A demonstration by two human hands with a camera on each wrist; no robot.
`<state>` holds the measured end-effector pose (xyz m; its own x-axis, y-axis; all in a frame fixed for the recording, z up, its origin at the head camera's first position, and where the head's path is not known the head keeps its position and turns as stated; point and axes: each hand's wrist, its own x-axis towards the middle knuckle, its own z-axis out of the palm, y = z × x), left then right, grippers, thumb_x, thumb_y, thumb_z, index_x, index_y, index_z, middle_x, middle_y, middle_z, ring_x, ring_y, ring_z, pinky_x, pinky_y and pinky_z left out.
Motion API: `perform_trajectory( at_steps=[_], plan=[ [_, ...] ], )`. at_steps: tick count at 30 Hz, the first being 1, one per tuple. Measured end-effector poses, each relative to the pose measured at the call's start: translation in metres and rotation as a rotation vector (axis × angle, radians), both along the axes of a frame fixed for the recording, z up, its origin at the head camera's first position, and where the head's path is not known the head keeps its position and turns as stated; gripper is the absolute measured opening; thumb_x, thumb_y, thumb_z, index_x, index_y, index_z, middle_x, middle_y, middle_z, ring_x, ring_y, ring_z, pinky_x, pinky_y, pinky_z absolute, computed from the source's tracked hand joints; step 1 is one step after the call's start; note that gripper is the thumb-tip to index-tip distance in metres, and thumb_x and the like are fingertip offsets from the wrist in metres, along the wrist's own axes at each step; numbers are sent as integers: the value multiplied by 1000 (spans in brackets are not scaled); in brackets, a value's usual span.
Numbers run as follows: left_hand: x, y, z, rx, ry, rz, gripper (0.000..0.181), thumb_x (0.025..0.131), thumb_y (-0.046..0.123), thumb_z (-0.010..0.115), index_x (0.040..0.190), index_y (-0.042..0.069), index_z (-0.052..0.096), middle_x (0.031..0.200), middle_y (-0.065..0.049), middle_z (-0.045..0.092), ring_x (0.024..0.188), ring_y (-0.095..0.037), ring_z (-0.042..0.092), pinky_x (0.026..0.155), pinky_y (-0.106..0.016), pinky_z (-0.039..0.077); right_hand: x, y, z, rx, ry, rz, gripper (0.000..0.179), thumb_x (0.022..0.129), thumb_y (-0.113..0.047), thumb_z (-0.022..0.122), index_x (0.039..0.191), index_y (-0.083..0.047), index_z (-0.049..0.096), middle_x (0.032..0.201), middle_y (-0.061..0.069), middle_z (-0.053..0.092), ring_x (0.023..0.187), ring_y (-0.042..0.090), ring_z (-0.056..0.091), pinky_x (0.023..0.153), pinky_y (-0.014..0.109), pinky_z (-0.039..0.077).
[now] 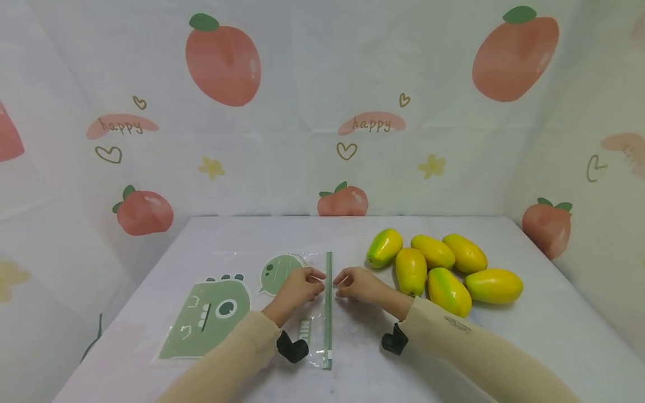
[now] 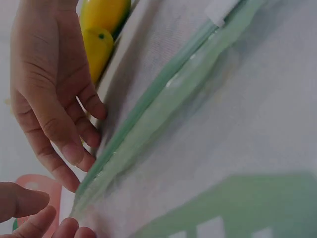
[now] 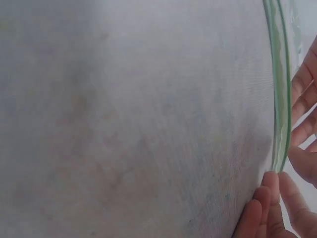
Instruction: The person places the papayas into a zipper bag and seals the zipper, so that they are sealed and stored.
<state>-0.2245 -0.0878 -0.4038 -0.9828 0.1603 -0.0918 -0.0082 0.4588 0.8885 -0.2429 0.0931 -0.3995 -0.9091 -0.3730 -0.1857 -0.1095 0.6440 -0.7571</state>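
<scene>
A clear zip bag (image 1: 314, 313) with a green zip strip (image 1: 329, 319) along its right edge lies flat on the table. Printed on it are a green one-eyed monster (image 1: 221, 313) and a speech bubble (image 1: 277, 274). Over the bag, close to the strip, is my left hand (image 1: 300, 286), its thumb apart from its loosely bent fingers. From the other side my right hand (image 1: 361, 284) reaches toward the strip with relaxed fingers. In the right wrist view, fingertips (image 3: 270, 181) of the right hand sit right at the strip's far end. Neither hand grips anything.
Several yellow fruits with green patches, mango-like (image 1: 448, 291), lie in a group right of the right hand. Behind the white table (image 1: 282, 229) hangs a cloth (image 1: 292, 168) printed with fruit. A dark cord (image 1: 93, 338) shows by the table's left edge.
</scene>
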Motion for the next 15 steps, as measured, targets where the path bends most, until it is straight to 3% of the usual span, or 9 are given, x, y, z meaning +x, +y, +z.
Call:
perform_trajectory(
  at_steps=[6, 15],
  plan=[
    [-4, 1, -4, -20, -16, 21, 25, 79, 1, 69, 104, -2, 67, 87, -11, 72, 62, -13, 56, 57, -22, 47, -3, -3, -2, -26, -14, -2, 26, 80, -5, 75, 104, -2, 66, 71, 1, 60, 62, 10, 49, 56, 20, 39],
    [-9, 3, -7, -70, -50, 41, 29, 76, 6, 75, 103, 0, 66, 87, -9, 71, 59, -12, 53, 53, -21, 43, -3, -8, -3, -9, -30, -33, 33, 76, -9, 80, 103, -6, 62, 70, 1, 58, 61, 11, 48, 54, 20, 38]
  ],
)
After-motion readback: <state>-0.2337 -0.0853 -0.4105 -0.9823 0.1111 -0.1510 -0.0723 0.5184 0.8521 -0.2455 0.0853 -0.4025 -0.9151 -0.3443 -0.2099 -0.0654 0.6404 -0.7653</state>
